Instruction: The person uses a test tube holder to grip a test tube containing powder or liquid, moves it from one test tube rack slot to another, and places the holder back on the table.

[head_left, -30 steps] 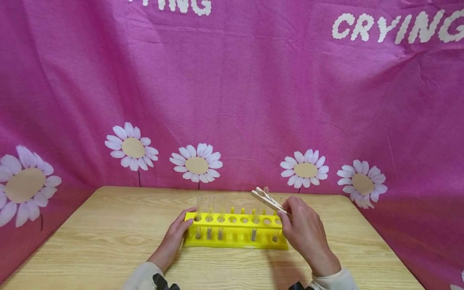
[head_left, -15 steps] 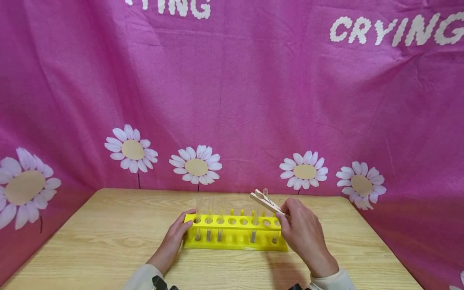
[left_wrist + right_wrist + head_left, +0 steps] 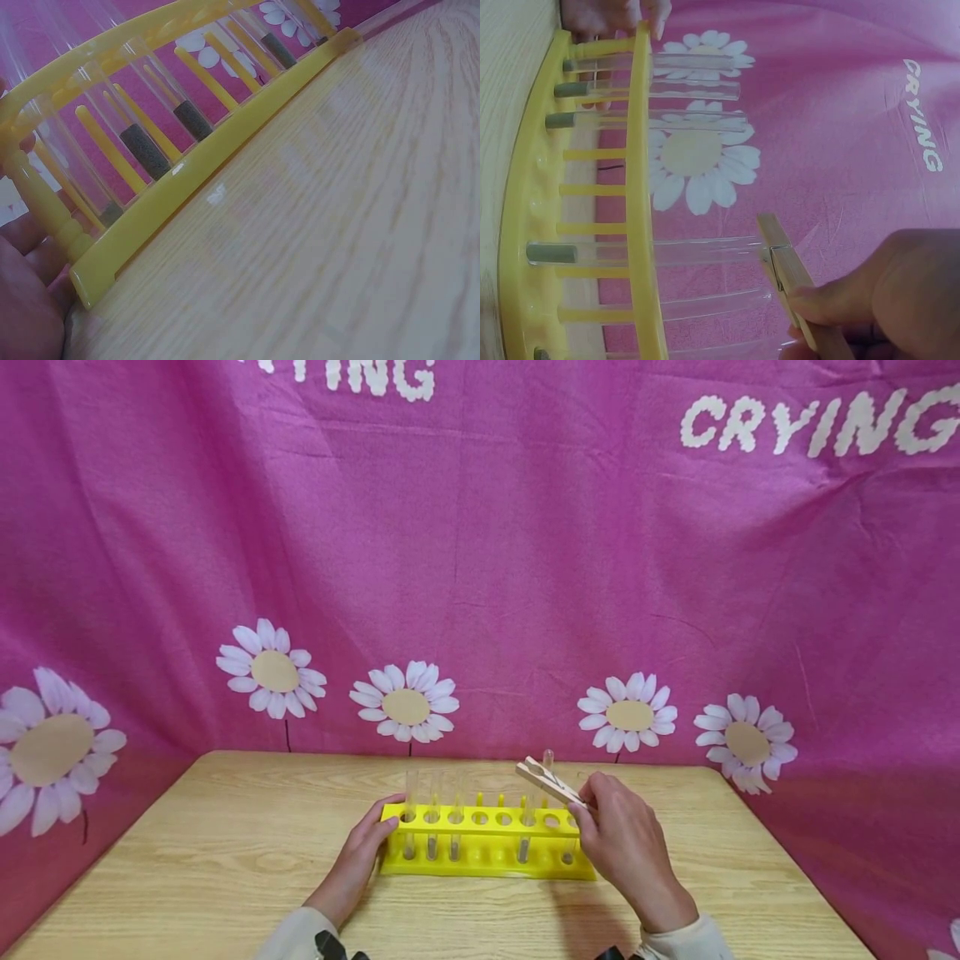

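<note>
A yellow test tube rack (image 3: 480,868) stands on the table, with my left hand (image 3: 367,843) gripping its left end, thumb in front and fingers behind the end post. Three clear test tubes stand upright at the left; the middle one (image 3: 433,839) holds dark grey matter, as do its neighbours. Another grey-filled tube (image 3: 551,253) is right of centre, and one more (image 3: 568,856) is at the right end, partly behind my right hand (image 3: 630,843). That hand pinches a wooden clothespin (image 3: 547,779), whose front end overlaps the right-of-centre tube's mouth in the right wrist view.
A tube (image 3: 712,304) with its rounded end upward is at the rack's back row, right side. Bare yellow pegs (image 3: 502,799) line the back. The wooden table (image 3: 225,843) ends at a pink cloth (image 3: 487,568) printed with white daisies and lettering.
The clothespin and my right hand have shifted slightly down and to the left. My left hand and the rack stay in place.
</note>
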Motion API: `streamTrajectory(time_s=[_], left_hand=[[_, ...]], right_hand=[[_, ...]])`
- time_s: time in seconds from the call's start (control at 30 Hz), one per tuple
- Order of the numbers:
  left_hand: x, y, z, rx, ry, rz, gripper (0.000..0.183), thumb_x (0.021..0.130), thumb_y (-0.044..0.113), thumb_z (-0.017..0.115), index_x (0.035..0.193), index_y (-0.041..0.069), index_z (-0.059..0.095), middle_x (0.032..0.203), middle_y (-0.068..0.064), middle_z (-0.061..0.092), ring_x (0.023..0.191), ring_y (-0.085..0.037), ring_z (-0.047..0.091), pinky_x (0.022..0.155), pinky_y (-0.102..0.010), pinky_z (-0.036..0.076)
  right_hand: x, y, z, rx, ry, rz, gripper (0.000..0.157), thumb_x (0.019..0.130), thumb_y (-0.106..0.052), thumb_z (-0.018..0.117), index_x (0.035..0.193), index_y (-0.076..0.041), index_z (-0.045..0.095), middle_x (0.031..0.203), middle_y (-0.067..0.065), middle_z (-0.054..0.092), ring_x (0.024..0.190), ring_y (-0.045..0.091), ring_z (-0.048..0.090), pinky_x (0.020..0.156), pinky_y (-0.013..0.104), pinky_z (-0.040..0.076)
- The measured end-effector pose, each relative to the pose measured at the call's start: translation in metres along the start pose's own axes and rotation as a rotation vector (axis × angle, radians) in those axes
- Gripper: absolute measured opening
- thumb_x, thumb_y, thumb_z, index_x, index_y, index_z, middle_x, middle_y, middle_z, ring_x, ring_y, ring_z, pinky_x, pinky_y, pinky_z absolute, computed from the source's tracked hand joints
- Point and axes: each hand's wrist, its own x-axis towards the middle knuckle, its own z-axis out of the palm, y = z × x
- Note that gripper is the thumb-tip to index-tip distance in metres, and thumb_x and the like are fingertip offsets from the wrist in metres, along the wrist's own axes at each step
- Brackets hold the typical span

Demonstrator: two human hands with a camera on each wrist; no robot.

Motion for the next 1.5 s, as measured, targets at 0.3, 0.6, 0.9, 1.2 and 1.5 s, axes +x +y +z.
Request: streamTrajectory(time_s=[0.3,0.6,0.9,1.2,1.5], left_hand=[[0.0018,-0.0021,-0.0013,0.0,0.01,-0.018,0.045,0.099,0.034,0.046,0.14,0.014,0.047,0.152,-0.01,0.034,0.14,-0.028,0.023,0.115,-0.054,0.011],[0.0031,-0.0031,-0.0024,0.001,0.007,-0.025,0.046,0.098,0.036,0.046,0.14,0.015,0.047,0.152,-0.01,0.034,0.14,-0.029,0.023,0.114,-0.055,0.011],[0.0033,-0.0038,-0.0021,-0.006,0.008,-0.032,0.046,0.098,0.035,0.047,0.14,0.015,0.047,0.152,-0.01,0.033,0.14,-0.03,0.023,0.114,-0.056,0.01],[0.0021,-0.002,-0.0022,0.019,0.007,-0.028,0.046,0.098,0.038,0.046,0.14,0.017,0.047,0.151,-0.009,0.036,0.138,-0.029,0.027,0.114,-0.055,0.012],[0.001,-0.0023,-0.002,0.019,0.002,-0.009,0.045,0.099,0.033,0.045,0.14,0.015,0.047,0.15,-0.011,0.036,0.137,-0.029,0.027,0.113,-0.054,0.014]], right_hand=[[-0.0004,0.0001,0.0018,0.006,-0.032,0.03,0.015,0.085,-0.013,0.072,0.084,-0.01,0.058,0.069,-0.001,0.049,0.06,0.016,0.042,0.055,0.031,0.035],[0.0019,0.0023,0.0034,0.015,-0.056,0.035,0.014,0.084,-0.014,0.072,0.083,-0.008,0.059,0.069,-0.001,0.049,0.06,0.015,0.044,0.054,0.03,0.037],[0.0033,-0.0007,0.0011,0.021,-0.098,0.038,0.012,0.085,-0.011,0.07,0.096,-0.009,0.067,0.071,-0.001,0.056,0.06,0.016,0.046,0.053,0.03,0.038],[0.0019,-0.0005,-0.0014,0.066,-0.155,0.031,0.013,0.086,-0.011,0.071,0.095,-0.012,0.061,0.064,-0.003,0.055,0.056,0.015,0.045,0.051,0.029,0.038],[0.001,-0.0007,-0.0019,0.076,-0.186,0.036,0.014,0.087,-0.01,0.07,0.094,-0.013,0.058,0.062,-0.001,0.052,0.053,0.016,0.043,0.049,0.029,0.036]])
